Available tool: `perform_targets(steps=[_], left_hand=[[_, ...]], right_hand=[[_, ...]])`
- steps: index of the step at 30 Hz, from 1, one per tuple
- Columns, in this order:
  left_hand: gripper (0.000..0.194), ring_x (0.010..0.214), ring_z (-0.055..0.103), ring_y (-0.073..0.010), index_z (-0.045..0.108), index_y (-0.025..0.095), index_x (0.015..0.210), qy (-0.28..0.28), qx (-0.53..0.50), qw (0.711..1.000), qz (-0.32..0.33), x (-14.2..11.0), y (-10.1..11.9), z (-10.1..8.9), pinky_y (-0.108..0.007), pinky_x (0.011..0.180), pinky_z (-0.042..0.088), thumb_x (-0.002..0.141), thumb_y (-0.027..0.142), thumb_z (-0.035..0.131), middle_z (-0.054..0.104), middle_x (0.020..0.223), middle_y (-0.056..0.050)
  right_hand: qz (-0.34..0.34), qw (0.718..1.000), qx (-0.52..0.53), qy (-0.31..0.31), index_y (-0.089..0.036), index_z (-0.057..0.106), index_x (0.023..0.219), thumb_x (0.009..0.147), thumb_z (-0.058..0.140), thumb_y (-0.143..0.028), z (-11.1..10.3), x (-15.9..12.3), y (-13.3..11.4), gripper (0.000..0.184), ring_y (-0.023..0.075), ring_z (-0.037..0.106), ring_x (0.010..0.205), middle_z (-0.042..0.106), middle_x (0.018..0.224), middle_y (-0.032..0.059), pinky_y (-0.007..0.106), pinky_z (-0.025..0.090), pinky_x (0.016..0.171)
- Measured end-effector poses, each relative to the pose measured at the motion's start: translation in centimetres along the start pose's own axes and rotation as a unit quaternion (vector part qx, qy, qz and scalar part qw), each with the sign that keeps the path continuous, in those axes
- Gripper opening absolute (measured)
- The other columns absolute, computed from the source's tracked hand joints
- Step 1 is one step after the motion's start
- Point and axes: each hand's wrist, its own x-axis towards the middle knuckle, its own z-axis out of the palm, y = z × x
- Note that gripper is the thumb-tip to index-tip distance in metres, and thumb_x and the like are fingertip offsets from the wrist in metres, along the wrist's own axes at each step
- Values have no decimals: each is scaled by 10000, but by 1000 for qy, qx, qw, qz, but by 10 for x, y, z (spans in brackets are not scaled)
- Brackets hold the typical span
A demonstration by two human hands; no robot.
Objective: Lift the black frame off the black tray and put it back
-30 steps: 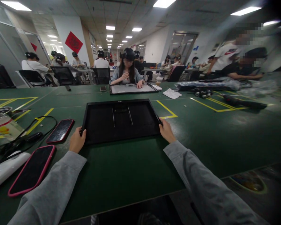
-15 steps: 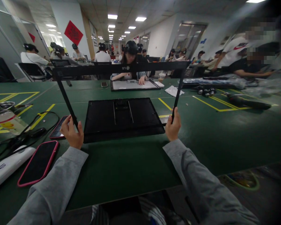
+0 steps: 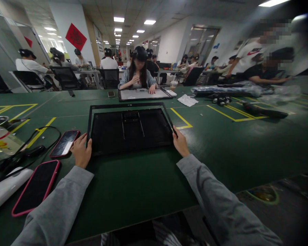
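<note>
Between my hands is a thin black monitor bezel (image 3: 110, 106), an open rectangular frame with a small logo on its far bar. My left hand (image 3: 82, 150) grips its left bar, fingers outside and thumb inside. On the opposite side, my right hand (image 3: 181, 141) is closed around the right bar. Inside the outline of the bezel appears a black monitor back cover (image 3: 107, 130), lying on the green table (image 3: 138, 184) with two upright metal strips near its middle. Whether the bezel touches the cover I cannot tell.
Left of me lie a phone (image 3: 65, 143), a pink-cased phone (image 3: 37, 188), a white power bank (image 3: 9, 189), black cables (image 3: 41, 150) and a bottle (image 3: 5, 140). Across the table a person (image 3: 138, 73) sits behind a flat panel (image 3: 143, 94). A crumpled tissue (image 3: 188, 100) and a black tool (image 3: 264, 111) lie rightward.
The bezel has come down from a raised, upright tilt to lie nearly flat over the back cover. Both hands moved with it, still gripping. The person opposite has lifted one hand.
</note>
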Motion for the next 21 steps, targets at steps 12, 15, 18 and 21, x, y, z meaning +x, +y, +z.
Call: perform_targets(steps=[12,15,18,21], left_hand=[[478,1223,521,-257,612,187,1206,-56,-5,998,-9,-3,-23,15,-413,1015,423,907,488,391,604,1299,-84],[517,1180,556,-263,570,144,1246,-88,-2,996,-20,-4,-29,19,-405,993,440,900,483,388,612,1264,-126],[529,1147,578,-279,521,139,1291,-118,12,992,-54,-5,-27,19,-433,968,449,906,475,382,623,1233,-143],[537,1208,539,-307,475,124,1328,-121,31,990,-67,-7,-21,18,-489,995,417,922,453,353,582,1294,-173]], right_hand=[[3,1000,14,-10,-172,495,1386,900,410,-273,5,0,12,503,274,510,1287,569,1367,112,504,394,1107],[-1,1000,11,-23,-142,474,1389,898,398,-256,6,0,14,510,281,499,1294,546,1381,139,503,380,1117],[-2,999,11,-34,-115,450,1394,892,383,-239,7,0,15,521,289,479,1307,521,1394,163,500,353,1135],[0,999,26,-37,-120,431,1398,890,374,-233,10,-1,16,524,287,456,1325,505,1402,164,504,335,1145]])
